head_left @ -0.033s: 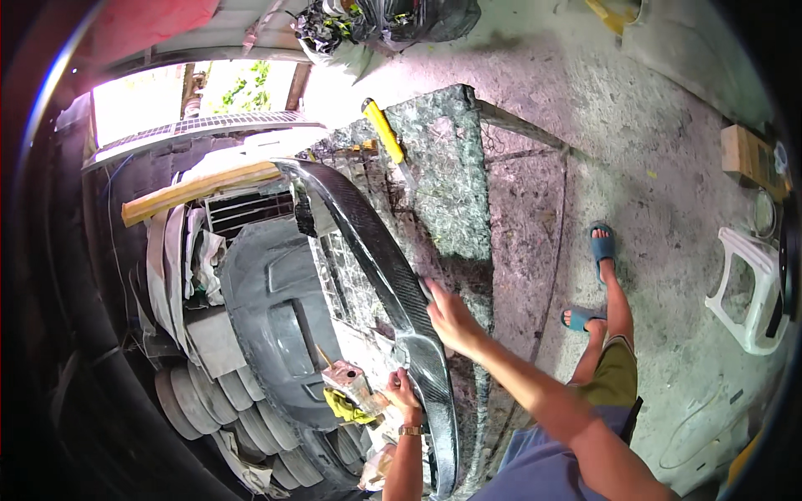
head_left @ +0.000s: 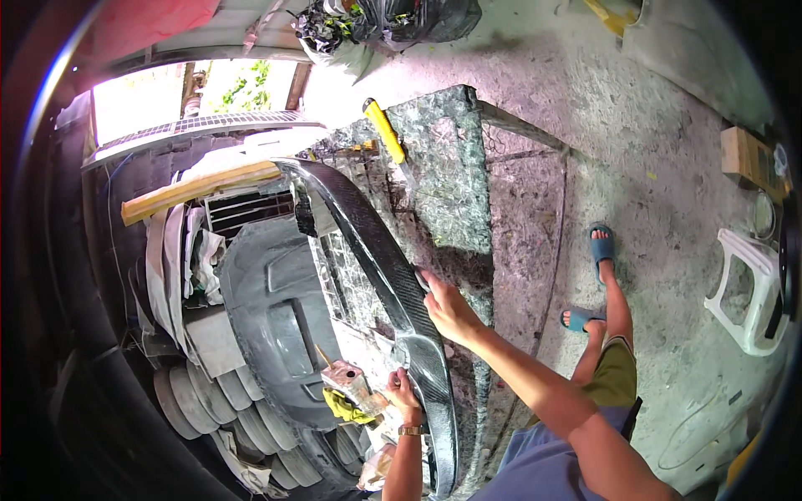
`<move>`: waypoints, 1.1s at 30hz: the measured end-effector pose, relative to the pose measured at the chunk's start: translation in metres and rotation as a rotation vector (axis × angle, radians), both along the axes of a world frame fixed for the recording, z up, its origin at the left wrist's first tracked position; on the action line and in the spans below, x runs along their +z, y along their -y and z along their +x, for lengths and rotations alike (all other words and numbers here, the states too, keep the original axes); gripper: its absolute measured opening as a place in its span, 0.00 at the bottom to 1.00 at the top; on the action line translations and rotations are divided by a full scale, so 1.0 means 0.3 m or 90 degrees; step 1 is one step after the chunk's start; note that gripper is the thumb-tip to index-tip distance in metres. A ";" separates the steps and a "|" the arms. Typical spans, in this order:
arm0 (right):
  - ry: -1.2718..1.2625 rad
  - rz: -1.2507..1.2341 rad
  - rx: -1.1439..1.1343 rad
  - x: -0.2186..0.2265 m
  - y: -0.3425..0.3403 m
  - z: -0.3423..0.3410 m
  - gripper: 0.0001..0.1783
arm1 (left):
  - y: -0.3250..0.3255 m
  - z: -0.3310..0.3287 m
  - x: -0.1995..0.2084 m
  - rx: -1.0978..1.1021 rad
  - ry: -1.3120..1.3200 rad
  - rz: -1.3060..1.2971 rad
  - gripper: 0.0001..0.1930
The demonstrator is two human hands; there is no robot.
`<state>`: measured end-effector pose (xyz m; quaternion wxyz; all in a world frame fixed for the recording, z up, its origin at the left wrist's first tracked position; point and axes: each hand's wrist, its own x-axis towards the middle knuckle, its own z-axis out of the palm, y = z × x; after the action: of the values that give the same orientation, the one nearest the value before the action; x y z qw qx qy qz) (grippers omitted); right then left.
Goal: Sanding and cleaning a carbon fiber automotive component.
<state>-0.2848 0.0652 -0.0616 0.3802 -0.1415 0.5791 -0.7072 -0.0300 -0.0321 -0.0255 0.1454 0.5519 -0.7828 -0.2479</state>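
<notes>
A long, curved, glossy black carbon-fibre car part [head_left: 380, 246], like a spoiler or lip, lies across the worktable. My left hand [head_left: 403, 394], with a watch at its wrist, is closed at the part's inner edge near its widened section. My right hand [head_left: 451, 313] works against the opposite edge, fingers closed round a small dark piece [head_left: 421, 278] that touches the part; its kind is too small to tell. Farther up the table lies a yellow utility knife [head_left: 384, 132] with its blade out.
The worktable [head_left: 459, 192] has a rough, stained top. Left of it are a dark moulded panel [head_left: 280, 292], a yellow cloth [head_left: 344, 407], a tin container [head_left: 347, 380] and stacked tyres [head_left: 180, 405]. A white plastic stool [head_left: 739, 284] stands at right; black bags [head_left: 426, 21] sit at the far end.
My right hand has slid a little up and away along the part's edge, with the small dark piece. My left hand and the part stay put.
</notes>
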 end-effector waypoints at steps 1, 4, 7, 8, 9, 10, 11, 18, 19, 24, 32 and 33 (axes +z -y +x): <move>-0.036 -0.027 -0.039 -0.020 0.020 -0.004 0.27 | 0.001 -0.002 0.000 0.000 -0.009 0.011 0.16; -0.016 -0.053 -0.054 0.040 -0.065 0.097 0.26 | 0.009 0.016 0.032 0.037 -0.013 0.044 0.15; -0.001 0.033 0.097 0.108 -0.044 -0.048 0.26 | 0.012 0.026 0.031 0.093 -0.011 0.054 0.16; -0.032 0.000 0.049 0.067 0.000 -0.076 0.27 | 0.010 0.019 0.013 0.107 -0.071 0.072 0.15; -0.118 -0.009 -0.017 0.040 0.027 -0.085 0.28 | 0.006 0.010 0.011 0.108 -0.075 0.073 0.15; -0.082 0.002 -0.006 0.033 0.005 -0.050 0.28 | 0.000 0.002 0.013 0.098 -0.039 0.052 0.15; -0.046 0.009 0.009 0.046 -0.025 0.011 0.28 | 0.003 0.005 0.017 0.091 -0.003 0.027 0.15; -0.130 -0.014 -0.025 0.004 0.101 -0.156 0.24 | 0.007 0.037 0.009 0.073 -0.009 0.035 0.16; -0.134 -0.014 -0.030 0.000 0.085 -0.140 0.24 | 0.001 0.028 0.004 0.069 -0.012 0.035 0.16; -0.022 -0.053 -0.006 0.029 -0.084 0.107 0.28 | -0.023 0.045 0.033 0.032 0.069 -0.033 0.17; -0.015 0.010 0.023 0.073 -0.059 0.087 0.29 | 0.051 0.057 0.001 0.006 -0.009 -0.008 0.18; 0.017 0.048 0.023 0.104 -0.094 0.204 0.31 | 0.071 0.089 -0.008 -0.008 -0.008 -0.017 0.18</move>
<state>-0.2237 0.0933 -0.0304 0.4056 -0.1281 0.5979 -0.6795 -0.0033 -0.0534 -0.0279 0.1561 0.5437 -0.7884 -0.2419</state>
